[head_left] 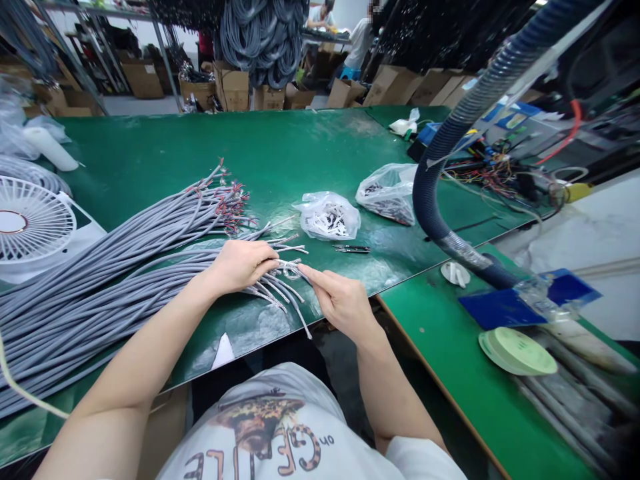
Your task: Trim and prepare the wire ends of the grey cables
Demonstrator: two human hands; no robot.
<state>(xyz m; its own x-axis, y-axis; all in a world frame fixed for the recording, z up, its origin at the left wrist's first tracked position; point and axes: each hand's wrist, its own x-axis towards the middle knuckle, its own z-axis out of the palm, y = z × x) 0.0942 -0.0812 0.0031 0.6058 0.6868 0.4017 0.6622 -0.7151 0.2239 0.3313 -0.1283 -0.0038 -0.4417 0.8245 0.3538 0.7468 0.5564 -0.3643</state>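
Note:
A big bundle of grey cables (100, 273) lies across the green table (280, 160), ends pointing right. My left hand (243, 265) rests on the cable ends near the front edge, fingers curled over several of them. My right hand (340, 300) is just to the right, fingers pinched on the tip of one grey cable beside a small white piece (293, 270). A second group of cables with red and white wire tips (227, 200) lies farther back.
Two clear plastic bags of small parts (330, 217) (390, 193) lie behind the hands, with small black tweezers (353, 249) between. A white fan (30, 227) stands left. A dark ribbed hose (450, 147) arcs right, above a tape roll (517, 350). People sit far back among cardboard boxes.

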